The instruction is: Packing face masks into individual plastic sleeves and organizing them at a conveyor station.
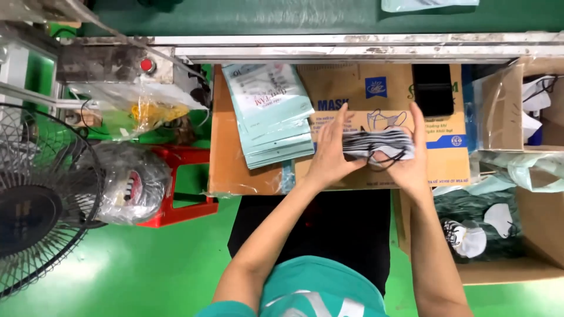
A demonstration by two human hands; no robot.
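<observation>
A flat brown cardboard sheet point(247, 158) is laid over the bench, with a fanned stack of glossy pale pouches point(270, 114) on it. A soft striped mask stack point(379, 144) is pinched between the left hand point(329, 155) and the right hand point(411, 158), fingers extended.

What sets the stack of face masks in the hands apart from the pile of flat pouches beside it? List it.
1. The mask stack is dark with white edges; the pouch pile is pale blue-green.
2. The mask stack is squeezed between the left hand and right hand; the pouch pile lies untouched, fanned.
Both are over the cardboard.
</observation>
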